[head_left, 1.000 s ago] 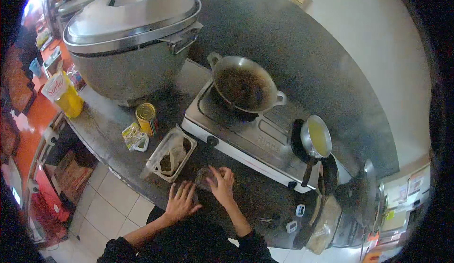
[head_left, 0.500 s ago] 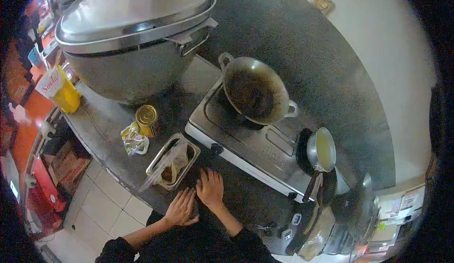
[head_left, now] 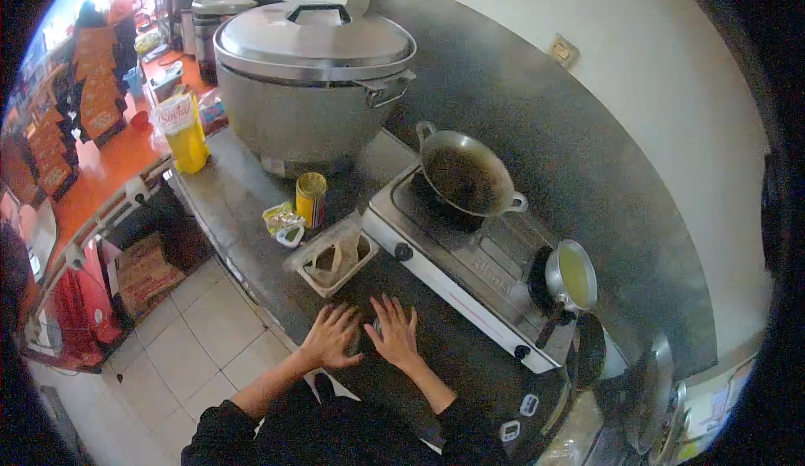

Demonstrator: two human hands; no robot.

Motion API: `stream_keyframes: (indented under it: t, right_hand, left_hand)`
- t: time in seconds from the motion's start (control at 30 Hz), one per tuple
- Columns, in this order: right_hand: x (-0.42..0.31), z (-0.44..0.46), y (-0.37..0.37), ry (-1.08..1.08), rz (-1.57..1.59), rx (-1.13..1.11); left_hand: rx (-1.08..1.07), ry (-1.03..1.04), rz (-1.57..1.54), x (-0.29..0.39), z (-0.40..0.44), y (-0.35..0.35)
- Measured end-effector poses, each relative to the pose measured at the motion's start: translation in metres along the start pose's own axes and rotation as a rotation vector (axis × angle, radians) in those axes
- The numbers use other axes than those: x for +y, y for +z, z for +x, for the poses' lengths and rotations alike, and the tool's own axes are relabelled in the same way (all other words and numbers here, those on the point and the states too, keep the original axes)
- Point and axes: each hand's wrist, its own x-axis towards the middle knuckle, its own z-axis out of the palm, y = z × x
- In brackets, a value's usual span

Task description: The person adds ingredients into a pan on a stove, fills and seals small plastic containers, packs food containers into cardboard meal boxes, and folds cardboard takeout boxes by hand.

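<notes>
Currently, left hand (head_left: 331, 339) and right hand (head_left: 392, 339) are released, fingers spread, at the worktop (head_left: 446, 333), grasping nothing visible; the metal container (head_left: 349, 274) sits just beyond the left hand, free of both.

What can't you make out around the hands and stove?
All in the head view:
Under the left hand and right hand: hidden by palms.
Inside the big pot: covered by its lid.
Contents of the metal tray: partly behind plastic.
Flame, if any: hidden by the wok.
Displays of the white devices: too small.
</notes>
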Motion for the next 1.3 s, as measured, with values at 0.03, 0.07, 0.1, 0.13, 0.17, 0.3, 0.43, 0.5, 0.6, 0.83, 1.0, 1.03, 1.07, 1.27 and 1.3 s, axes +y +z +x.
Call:
stream_keyframes:
  t: [0.03,0.07,0.1,0.13,0.17,0.3,0.43,0.5,0.6,0.83,1.0,1.03,1.07,1.27,1.3]
  right_hand:
    - [0.001,-0.004,0.000,0.012,0.057,-0.010]
    - [0.004,-0.006,0.002,0.023,0.072,0.007]
    - [0.006,-0.006,0.005,0.037,0.089,0.026]
    - [0.007,-0.005,0.008,0.052,0.108,0.042]
    - [0.007,-0.006,0.013,0.069,0.099,0.042]
    - [0.009,-0.002,0.024,0.076,0.088,0.017]
    - [0.007,-0.001,0.028,0.085,0.050,-0.054]
    - [0.008,-0.002,0.031,0.091,0.065,-0.058]
    - [0.010,-0.002,0.032,0.109,0.142,-0.065]
    - [0.010,0.001,0.031,0.130,0.122,-0.102]
    - [0.001,0.002,0.017,0.165,0.100,-0.032]
    - [0.002,0.005,0.017,0.164,0.129,-0.045]
    - [0.008,0.008,0.016,0.167,0.168,-0.102]
    - [0.059,0.007,0.022,0.286,0.568,-0.056]
    - [0.059,0.003,0.031,0.313,0.472,-0.058]
  left_hand:
    - [0.061,-0.037,-0.025,0.004,0.002,0.002]
    - [0.127,-0.073,-0.044,0.003,0.007,0.005]
    - [0.157,-0.093,0.014,0.004,0.010,0.010]
    - [0.160,-0.098,0.010,0.003,0.011,0.015]
    - [0.158,-0.106,-0.002,0.003,0.012,0.022]
    - [0.159,-0.135,-0.116,0.002,0.014,0.021]
    - [0.149,-0.132,-0.115,-0.002,0.016,0.025]
    - [0.159,-0.148,-0.101,-0.001,0.019,0.026]
    - [0.148,-0.159,-0.092,0.000,0.017,0.025]
    - [0.083,-0.176,-0.050,0.003,0.020,0.023]
    - [0.120,-0.167,-0.089,0.004,0.018,0.023]
    - [0.158,-0.169,-0.062,0.006,0.017,0.019]
    - [0.157,-0.202,-0.009,0.009,0.017,0.016]
    - [0.223,-0.087,-0.019,0.040,0.049,0.015]
    - [0.235,-0.035,-0.018,0.046,0.055,0.030]
